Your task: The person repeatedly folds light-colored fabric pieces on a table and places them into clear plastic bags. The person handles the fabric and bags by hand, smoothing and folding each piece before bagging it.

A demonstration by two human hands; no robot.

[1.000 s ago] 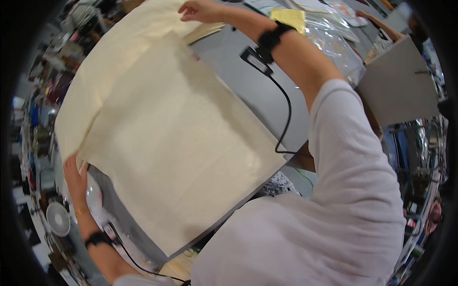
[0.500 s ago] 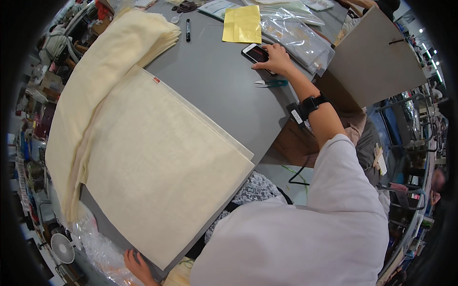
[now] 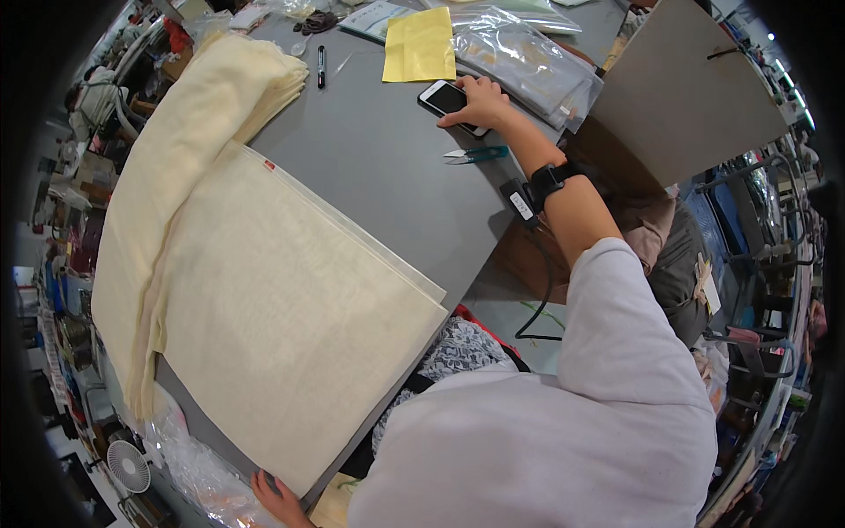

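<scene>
My right hand [image 3: 482,104] reaches to the far side of the table and grips a white-edged smartphone [image 3: 444,99] across its width, thumb on the near side and fingers on the far side. The phone's dark screen faces up. Beside my hand lie thread snips [image 3: 480,155] with green handles. My left hand [image 3: 282,503] rests at the table's near edge, fingers apart and holding nothing, by the lower corner of a flat stack of cream fabric panels [image 3: 290,308]. A small red tag [image 3: 268,165] shows on the stack's far edge.
A thick folded pile of cream fabric [image 3: 176,167] lies along the left side of the table. Farther back are a black marker [image 3: 321,69], yellow paper [image 3: 418,46] and clear plastic bags [image 3: 528,66]. A grey board [image 3: 691,97] stands at the right; a white fan [image 3: 129,466] is at lower left.
The view has shifted slightly, so the table things sit a little farther left. My left hand has come closer to the fabric stack's lower corner. My right hand stays on the phone.
</scene>
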